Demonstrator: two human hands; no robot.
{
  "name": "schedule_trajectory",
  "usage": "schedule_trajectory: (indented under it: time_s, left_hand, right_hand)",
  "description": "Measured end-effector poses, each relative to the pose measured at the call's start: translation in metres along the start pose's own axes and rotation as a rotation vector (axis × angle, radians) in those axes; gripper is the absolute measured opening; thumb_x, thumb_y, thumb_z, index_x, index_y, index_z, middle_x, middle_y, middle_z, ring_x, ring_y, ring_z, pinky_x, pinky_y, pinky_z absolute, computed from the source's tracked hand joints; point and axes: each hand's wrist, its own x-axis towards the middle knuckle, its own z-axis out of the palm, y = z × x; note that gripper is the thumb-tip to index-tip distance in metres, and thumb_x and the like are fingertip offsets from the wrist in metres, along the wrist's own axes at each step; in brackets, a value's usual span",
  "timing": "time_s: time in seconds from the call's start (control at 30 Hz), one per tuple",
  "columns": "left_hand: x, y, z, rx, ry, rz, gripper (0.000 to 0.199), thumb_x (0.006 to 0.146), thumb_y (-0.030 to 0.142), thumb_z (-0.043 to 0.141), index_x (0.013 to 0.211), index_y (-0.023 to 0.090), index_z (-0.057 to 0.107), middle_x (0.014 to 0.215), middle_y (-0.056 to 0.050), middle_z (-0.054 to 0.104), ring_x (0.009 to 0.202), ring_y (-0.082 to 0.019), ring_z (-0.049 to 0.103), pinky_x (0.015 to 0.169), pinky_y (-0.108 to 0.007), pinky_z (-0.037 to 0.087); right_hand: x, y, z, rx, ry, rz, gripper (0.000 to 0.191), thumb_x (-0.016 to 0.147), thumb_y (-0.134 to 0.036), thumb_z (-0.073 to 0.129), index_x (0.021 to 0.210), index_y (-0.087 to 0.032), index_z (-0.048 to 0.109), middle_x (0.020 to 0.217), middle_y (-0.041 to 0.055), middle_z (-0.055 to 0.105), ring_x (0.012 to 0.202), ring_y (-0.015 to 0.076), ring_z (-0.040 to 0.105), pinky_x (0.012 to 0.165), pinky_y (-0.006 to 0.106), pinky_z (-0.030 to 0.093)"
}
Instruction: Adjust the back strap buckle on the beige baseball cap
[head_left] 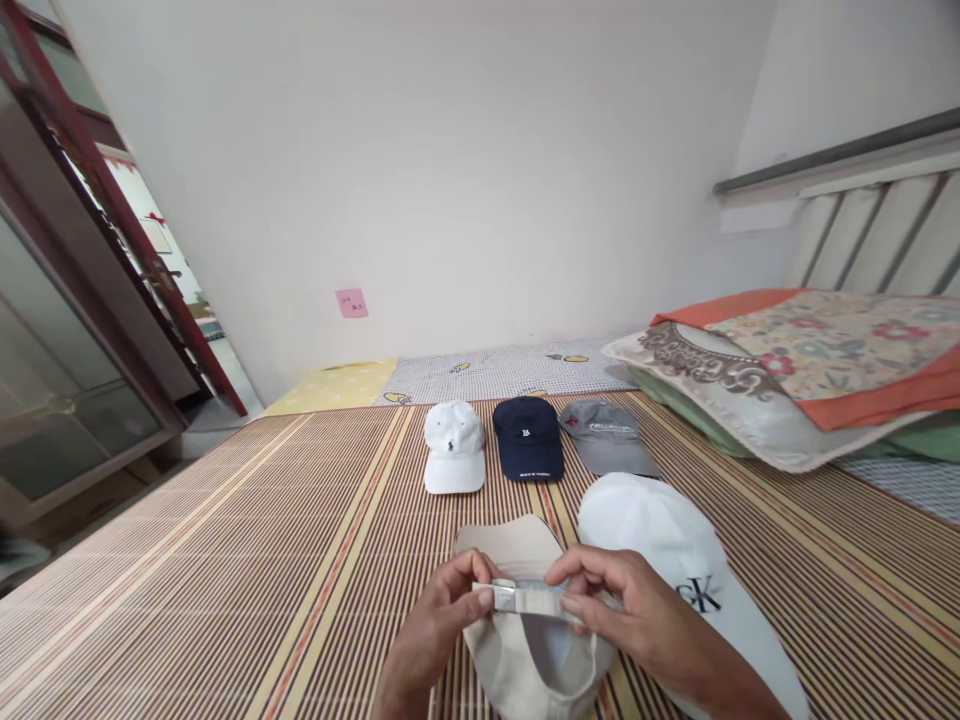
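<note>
A beige baseball cap [502,660] lies with its back opening facing me and its brim pointing away. Across that opening runs its adjustment strap, with a silver metal buckle [504,598] near the left end. My left hand [435,620] pinches the strap at the buckle between thumb and forefinger. On the other side, my right hand [619,605] closes thumb and fingers on the strap's right part. Just right of the beige cap, partly behind my right forearm, is a white cap [649,525] with black "CK" letters on its front.
A white cap [454,447], a navy cap [527,438] and a grey cap [607,437] sit in a row farther back on the striped bamboo mat [300,560]. Folded bedding and a pillow [720,400] lie at right. A white wall [480,200] stands behind.
</note>
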Motion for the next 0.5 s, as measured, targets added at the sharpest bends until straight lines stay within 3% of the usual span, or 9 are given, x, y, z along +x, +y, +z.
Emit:
schedule_trajectory:
  time_s: [0.23, 0.4, 0.5]
  left_hand:
    - [0.0, 0.005, 0.003, 0.0, 0.025, -0.009, 0.04, 0.088, 0.051, 0.078, 0.079, 0.019, 0.057, 0.078, 0.001, 0.052, 0.073, -0.014, 0.043, 0.069, -0.028, 0.033]
    - [0.002, 0.01, 0.01, -0.043, 0.059, -0.04, 0.042, 0.081, 0.041, 0.088, 0.079, 0.021, 0.052, 0.079, 0.001, 0.059, 0.072, -0.013, 0.049, 0.068, -0.026, 0.035]
    - [0.003, 0.009, 0.009, -0.063, 0.057, -0.047, 0.042, 0.076, 0.04, 0.092, 0.086, 0.02, 0.057, 0.081, 0.002, 0.061, 0.072, -0.012, 0.05, 0.066, -0.026, 0.035]
  right_hand:
    - [-0.002, 0.004, -0.001, 0.065, 0.008, 0.027, 0.025, 0.094, -0.042, 0.067, 0.107, -0.021, 0.073, 0.082, 0.0002, 0.066, 0.081, 0.0197, 0.065, 0.076, 0.032, 0.048]
    - [-0.002, 0.002, -0.001, 0.06, 0.01, 0.031, 0.024, 0.094, -0.041, 0.068, 0.106, -0.021, 0.072, 0.08, -0.0004, 0.067, 0.079, 0.0187, 0.065, 0.074, 0.032, 0.045]
    - [-0.001, 0.003, -0.002, 0.053, 0.013, 0.022, 0.023, 0.095, -0.041, 0.066, 0.106, -0.022, 0.072, 0.08, 0.0, 0.068, 0.079, 0.0186, 0.063, 0.075, 0.032, 0.044]
